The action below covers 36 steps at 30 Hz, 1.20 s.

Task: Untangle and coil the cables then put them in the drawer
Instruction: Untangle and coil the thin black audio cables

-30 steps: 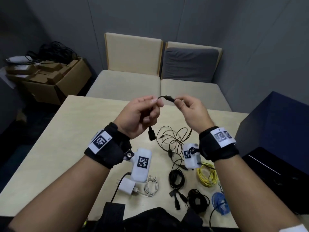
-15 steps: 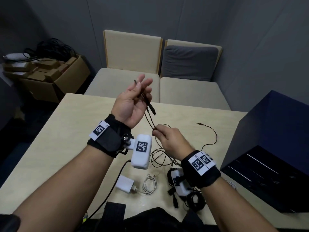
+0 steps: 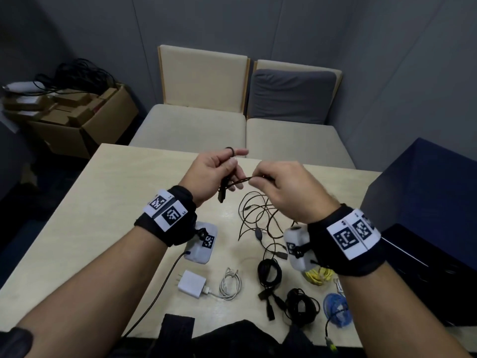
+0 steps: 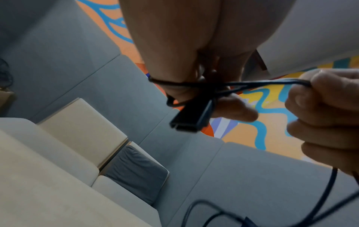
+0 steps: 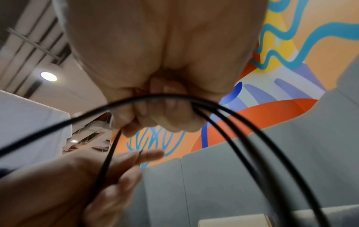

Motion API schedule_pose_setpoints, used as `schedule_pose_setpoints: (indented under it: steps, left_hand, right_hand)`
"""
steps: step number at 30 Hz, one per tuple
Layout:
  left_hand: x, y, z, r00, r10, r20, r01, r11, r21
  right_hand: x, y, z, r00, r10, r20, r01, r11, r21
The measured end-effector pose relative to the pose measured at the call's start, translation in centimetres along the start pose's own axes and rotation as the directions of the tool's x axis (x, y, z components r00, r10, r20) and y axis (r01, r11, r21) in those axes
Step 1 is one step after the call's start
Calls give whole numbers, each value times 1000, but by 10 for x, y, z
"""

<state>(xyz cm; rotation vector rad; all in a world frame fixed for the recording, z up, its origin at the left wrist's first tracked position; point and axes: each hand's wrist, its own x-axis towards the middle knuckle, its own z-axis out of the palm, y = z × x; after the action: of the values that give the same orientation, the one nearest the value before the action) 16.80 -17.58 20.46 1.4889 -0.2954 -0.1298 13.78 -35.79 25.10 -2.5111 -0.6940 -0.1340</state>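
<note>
A thin black cable (image 3: 258,218) runs from both hands down to loose loops on the table (image 3: 103,202). My left hand (image 3: 236,158) holds it above the table's middle, one turn looped round the index finger (image 4: 165,81), and the black USB plug (image 3: 222,196) hangs below the palm. My right hand (image 3: 255,177) is just to the right, pinching a bundle of strands (image 5: 223,116) between thumb and fingers. The wrist views show the plug (image 4: 191,118) and the strands stretched between the hands. A dark blue cabinet (image 3: 426,192) stands at the right.
Near the front edge lie a white charger (image 3: 192,284) with its white cable (image 3: 229,282), a black coil (image 3: 268,272), a black bundle (image 3: 302,306), a yellow cable (image 3: 318,276) and a blue one (image 3: 338,310). Two cushioned seats (image 3: 245,130) stand behind the table, a cardboard box (image 3: 85,120) at far left.
My right hand has risen from just above the table up beside the left hand, bringing cable strands with it. The left hand has turned palm-down and lowered a little, still holding the cable.
</note>
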Motion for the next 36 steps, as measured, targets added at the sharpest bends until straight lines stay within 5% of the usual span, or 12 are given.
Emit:
schedule_pose_setpoints:
  steps: [8,12,19,26,31,36]
  left_hand:
    - [-11,-4,3,985,-85,152,62,987,148]
    - [-14,-7,-3,984,-113,137,87,979,182]
    - [-22,18,-1,933,-139,331,242,925,-294]
    - [-29,9,6,895,-245,372,346,908,-235]
    - [-37,13,15,876,-215,432,372,871,-321]
    - [-38,19,20,898,-134,419,324,846,-424]
  right_hand:
    - [15,5,-32,994,106,-11,-107,991,-83]
    - [19,18,-44,990,141,-20,-142,988,-59]
    - [21,52,-43,984,174,-26,-172,983,61]
    - [17,68,-29,968,188,-164,-183,982,48]
    - [18,74,-21,942,212,-259,-200,977,72]
    - [16,83,-6,921,344,-182,-333,939,88]
